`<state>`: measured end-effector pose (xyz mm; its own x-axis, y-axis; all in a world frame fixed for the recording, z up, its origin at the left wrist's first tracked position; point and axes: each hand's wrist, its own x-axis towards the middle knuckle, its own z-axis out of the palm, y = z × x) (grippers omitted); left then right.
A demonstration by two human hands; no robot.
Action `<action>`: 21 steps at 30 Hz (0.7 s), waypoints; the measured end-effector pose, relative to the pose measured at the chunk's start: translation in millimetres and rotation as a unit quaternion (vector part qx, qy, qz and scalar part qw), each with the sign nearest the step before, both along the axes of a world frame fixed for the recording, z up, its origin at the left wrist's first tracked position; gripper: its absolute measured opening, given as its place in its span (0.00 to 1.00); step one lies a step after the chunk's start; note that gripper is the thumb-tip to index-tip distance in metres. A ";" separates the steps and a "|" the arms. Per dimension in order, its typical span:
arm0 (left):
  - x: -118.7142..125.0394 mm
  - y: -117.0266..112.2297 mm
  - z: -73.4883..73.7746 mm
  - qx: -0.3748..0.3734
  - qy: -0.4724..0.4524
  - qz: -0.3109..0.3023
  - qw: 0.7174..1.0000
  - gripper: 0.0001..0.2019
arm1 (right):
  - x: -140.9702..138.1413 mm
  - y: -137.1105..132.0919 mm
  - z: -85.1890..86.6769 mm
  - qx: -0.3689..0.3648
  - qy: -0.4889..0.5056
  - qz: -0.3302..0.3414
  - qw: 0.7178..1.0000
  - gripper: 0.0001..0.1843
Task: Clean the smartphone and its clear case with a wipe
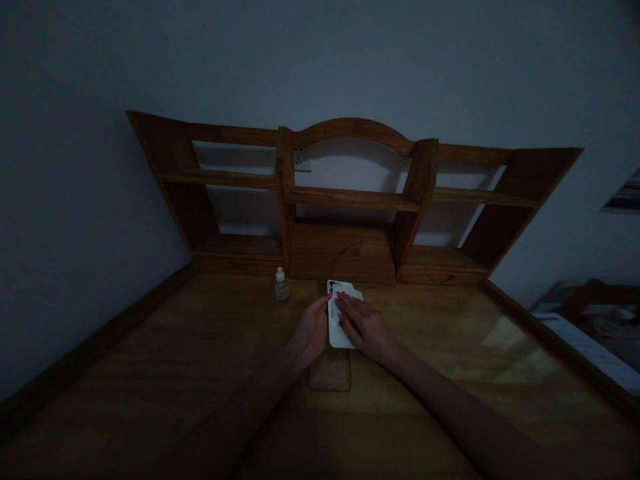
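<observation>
A white phone (pixel 342 341) is back side up, its dark camera lenses at the upper left corner. Along its left edge, my left hand (pixel 315 325) grips it with closed fingers. My right hand (pixel 364 324) lies over the phone's back, its fingers pressing a thin white cloth or tissue (pixel 356 292) against it. Part of that white piece is hidden under the fingers. Below the phone, a clear phone case (pixel 330 387) with a brownish rim rests on the desk, its upper part covered by the phone and hands.
A small clear bottle (pixel 281 289) with a white cap stands upright left of the phone. Behind it, a wooden shelf unit (pixel 350 197) spans the back of the wooden desk (pixel 210 353). A wall socket (pixel 303 160) shows through the shelf. The room is dim.
</observation>
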<state>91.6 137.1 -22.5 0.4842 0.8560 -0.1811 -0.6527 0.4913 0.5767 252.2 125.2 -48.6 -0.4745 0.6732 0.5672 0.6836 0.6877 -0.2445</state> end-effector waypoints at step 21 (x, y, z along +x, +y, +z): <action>-0.1 -1.9 1.3 -0.001 -0.014 -0.014 1.000 0.17 | 0.2 -0.2 -0.4 -0.008 0.000 0.006 1.000 0.25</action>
<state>91.5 135.2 -21.2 0.5122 0.8422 -0.1683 -0.6547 0.5097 0.5582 252.4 125.0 -49.0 -0.4827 0.6761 0.5567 0.6756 0.6919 -0.2546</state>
